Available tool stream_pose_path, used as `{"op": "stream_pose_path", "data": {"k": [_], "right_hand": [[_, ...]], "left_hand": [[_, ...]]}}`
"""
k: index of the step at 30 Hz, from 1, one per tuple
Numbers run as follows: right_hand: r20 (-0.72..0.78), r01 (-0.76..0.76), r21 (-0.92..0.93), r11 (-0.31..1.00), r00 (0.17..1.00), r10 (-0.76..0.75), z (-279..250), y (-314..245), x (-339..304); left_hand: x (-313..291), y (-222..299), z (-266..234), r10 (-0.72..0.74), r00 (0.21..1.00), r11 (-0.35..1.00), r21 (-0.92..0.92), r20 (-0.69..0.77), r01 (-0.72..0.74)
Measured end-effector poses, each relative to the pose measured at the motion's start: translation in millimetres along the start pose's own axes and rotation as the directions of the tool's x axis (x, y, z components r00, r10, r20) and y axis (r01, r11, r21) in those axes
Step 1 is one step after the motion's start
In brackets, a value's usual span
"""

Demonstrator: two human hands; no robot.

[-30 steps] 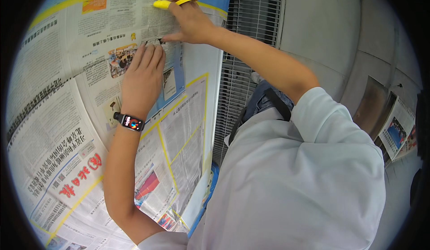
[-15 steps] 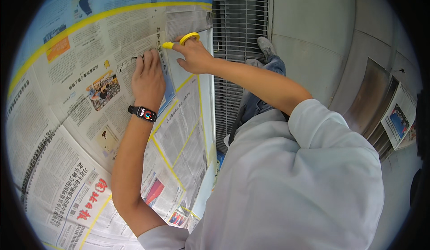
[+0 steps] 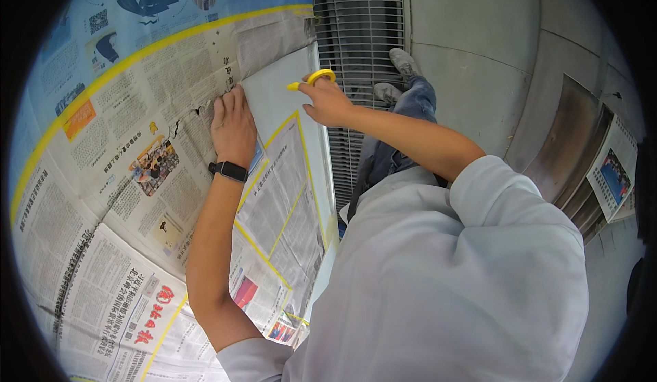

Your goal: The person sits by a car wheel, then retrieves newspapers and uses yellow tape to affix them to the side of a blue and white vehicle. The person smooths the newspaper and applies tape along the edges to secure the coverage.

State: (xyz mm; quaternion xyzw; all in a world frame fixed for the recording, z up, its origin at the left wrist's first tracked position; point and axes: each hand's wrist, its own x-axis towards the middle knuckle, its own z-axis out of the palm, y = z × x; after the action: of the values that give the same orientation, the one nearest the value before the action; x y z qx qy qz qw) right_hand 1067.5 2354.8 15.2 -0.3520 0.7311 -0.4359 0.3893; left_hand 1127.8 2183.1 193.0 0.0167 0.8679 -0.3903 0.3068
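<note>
Newspaper sheets [image 3: 137, 177] taped over a panel, yellow-handled scissors [image 3: 311, 80] at the upper edge.
Left hand [image 3: 233, 125] flat on the paper, fingers together; right hand [image 3: 328, 101] just right of it, fingers curled through the scissors, tip pointing left toward the torn edge [image 3: 185, 119].

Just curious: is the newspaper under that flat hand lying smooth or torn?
Torn: a jagged dark rip runs through the newspaper beside the left hand pressing it flat.

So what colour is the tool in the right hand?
Yellow tool, held in the right hand; head view.
</note>
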Motion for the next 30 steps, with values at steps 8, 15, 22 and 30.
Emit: {"op": "stream_pose_path", "data": {"k": [8,15,22,30], "right_hand": [[0.04,-0.092,-0.039,0.995,0.995,0.094,-20.0,35.8,-30.0],[0.035,-0.09,-0.105,0.99,0.995,0.095,-39.4,47.0,-39.9],[-0.022,-0.075,-0.155,0.985,0.997,0.072,-56.4,61.9,-57.7],[-0.032,-0.091,-0.243,0.966,0.996,0.086,-56.3,68.3,-74.1]], "left_hand": [[17.5,6.3,-3.3,0.013,1.0,0.998,0.061,0.026,-0.014],[28.3,14.4,-21.3,0.102,0.963,0.983,0.123,0.25,-0.136],[18.1,14.2,-16.8,0.141,0.974,0.974,0.152,0.18,-0.169],[13.1,27.5,-12.8,0.056,0.99,0.989,0.129,0.126,-0.072]]}}
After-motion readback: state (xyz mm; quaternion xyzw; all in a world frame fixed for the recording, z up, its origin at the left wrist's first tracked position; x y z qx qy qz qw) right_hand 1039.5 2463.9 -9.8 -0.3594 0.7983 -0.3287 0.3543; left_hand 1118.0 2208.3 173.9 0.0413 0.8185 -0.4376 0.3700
